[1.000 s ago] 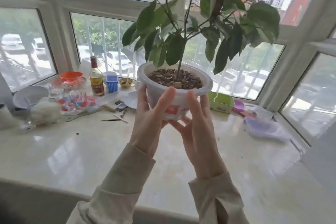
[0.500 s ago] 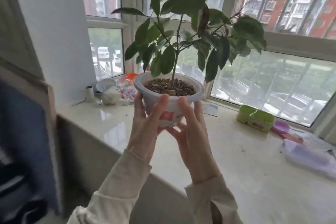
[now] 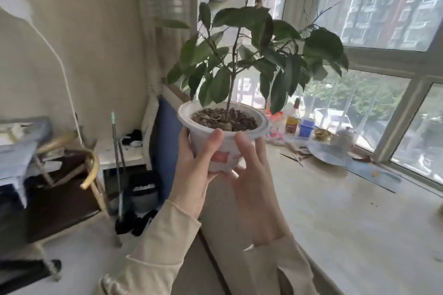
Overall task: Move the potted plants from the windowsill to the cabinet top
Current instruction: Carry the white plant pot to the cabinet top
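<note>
A leafy green plant in a white plastic pot (image 3: 224, 148) with a red label is held up in the air, upright, just off the left end of the marble windowsill (image 3: 347, 218). My left hand (image 3: 194, 175) wraps the pot's left side, thumb on the front. The pot's right side and bottom rest in my right hand (image 3: 254, 187), fingers spread up along the wall. Brown soil fills the pot. No cabinet top can be made out with certainty.
Bottles (image 3: 291, 122), a blue basket (image 3: 306, 128), a small teapot (image 3: 342, 137) and a plate (image 3: 328, 154) crowd the sill's far end. Left of the sill stand a blue cushion (image 3: 165, 148), a white low table (image 3: 119, 154), a rattan chair (image 3: 72, 170) and a white floor lamp (image 3: 60, 64).
Both hands have carried the pot to the left, away from the window. The view has swung left, and the room's interior with chair and lamp has come into sight.
</note>
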